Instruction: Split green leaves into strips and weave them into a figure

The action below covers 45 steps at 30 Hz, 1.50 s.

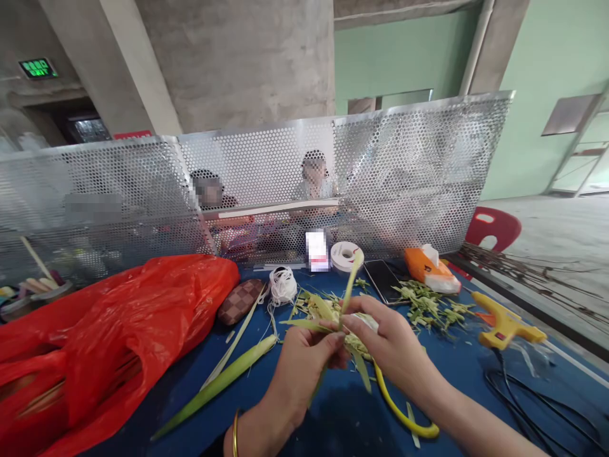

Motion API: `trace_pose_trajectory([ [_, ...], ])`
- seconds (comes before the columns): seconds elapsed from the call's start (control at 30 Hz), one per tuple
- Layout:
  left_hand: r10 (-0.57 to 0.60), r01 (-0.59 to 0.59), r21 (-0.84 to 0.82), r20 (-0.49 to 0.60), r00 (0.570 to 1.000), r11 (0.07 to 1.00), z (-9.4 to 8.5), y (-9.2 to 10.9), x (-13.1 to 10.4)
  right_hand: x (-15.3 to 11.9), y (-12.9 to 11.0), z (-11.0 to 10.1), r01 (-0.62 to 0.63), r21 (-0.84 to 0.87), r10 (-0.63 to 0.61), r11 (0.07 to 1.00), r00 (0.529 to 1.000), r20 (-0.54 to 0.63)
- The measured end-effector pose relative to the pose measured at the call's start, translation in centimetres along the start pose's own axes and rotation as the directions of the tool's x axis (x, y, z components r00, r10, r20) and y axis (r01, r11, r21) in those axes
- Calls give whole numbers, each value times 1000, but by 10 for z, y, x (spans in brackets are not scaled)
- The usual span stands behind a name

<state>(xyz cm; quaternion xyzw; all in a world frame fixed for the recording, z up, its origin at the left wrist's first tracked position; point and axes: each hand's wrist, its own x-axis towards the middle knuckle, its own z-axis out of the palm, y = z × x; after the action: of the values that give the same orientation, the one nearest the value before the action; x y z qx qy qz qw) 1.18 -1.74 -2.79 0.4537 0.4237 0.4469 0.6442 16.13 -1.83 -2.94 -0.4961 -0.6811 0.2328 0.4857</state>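
Over the blue tabletop (342, 419), my left hand (302, 358) is closed around the lower part of a small bunch of pale green leaf strips. My right hand (380, 333) pinches a leaf strip (353, 284) that points upward from the bunch, close against the left fingertips. Other strip ends stick out to the left and below the hands. Fingers hide where the strips meet. Behind and under the hands lies a pile of cut leaf scraps (307, 306). A yellow curved loop (397, 409) shows beneath the right hand. Left of my hands lies a long green leaf (223, 382).
A red plastic bag (181, 311) covers the left side. Beyond lie a checkered pouch (241, 301), white string (283, 285), a spool (339, 259), a phone (382, 281) and tissues (431, 273). A yellow glue gun (507, 322) lies right. People sit behind the perforated metal screen (266, 162).
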Motion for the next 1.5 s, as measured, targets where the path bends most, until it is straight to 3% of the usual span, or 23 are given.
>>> trace_pose_trajectory([
  [0.1,-40,36,71,54,998,997,2,-4,-3,1,5,2,-168,229,167,959,986,22],
  [0.17,-36,31,79,64,997,996,4,-4,-4,0,6,5,-194,281,203,940,979,-4],
  [0.27,-23,13,96,103,994,995,5,-2,-7,-1,6,8,-172,271,193,947,980,-52],
  [0.37,-14,9,93,59,998,996,4,-1,-7,2,6,4,-157,177,170,972,984,-60],
  [0.47,-28,27,-37,-11,1000,999,2,-2,-4,4,4,-5,-46,28,51,999,974,-219],
  [0.53,-13,13,-161,0,1000,987,0,-3,-1,3,0,-11,79,-106,-113,991,920,-374],
  [0.57,11,-8,-214,11,1000,977,-1,-3,0,1,-3,-12,132,-165,-188,977,899,-396],
  [0.63,73,-63,-280,27,997,958,-2,-2,1,-5,-8,-10,204,-209,-258,956,925,-278],
  [0.7,131,-108,-317,52,990,942,-2,-2,0,-9,-12,-4,189,-183,-207,965,975,-85],
  [0.77,172,-127,-329,111,979,936,-1,-3,0,-11,-12,4,119,-141,-119,983,993,10],
  [0.93,241,-149,-366,221,945,919,-5,-11,1,-5,-1,8,54,-53,-54,997,999,10],
  [1.1,197,-67,-397,298,934,915,-23,2,6,1,0,-6,141,-155,-132,978,989,65],
  [1.17,124,-19,-326,304,944,945,-27,10,7,0,-3,-8,214,-212,-196,953,975,106],
  [1.33,72,-84,78,141,987,993,-27,22,7,-5,-10,-4,384,-295,-349,875,922,165],
  [1.5,-26,11,46,326,945,999,-39,32,5,-5,-12,-7,458,-374,-418,807,889,187],
])
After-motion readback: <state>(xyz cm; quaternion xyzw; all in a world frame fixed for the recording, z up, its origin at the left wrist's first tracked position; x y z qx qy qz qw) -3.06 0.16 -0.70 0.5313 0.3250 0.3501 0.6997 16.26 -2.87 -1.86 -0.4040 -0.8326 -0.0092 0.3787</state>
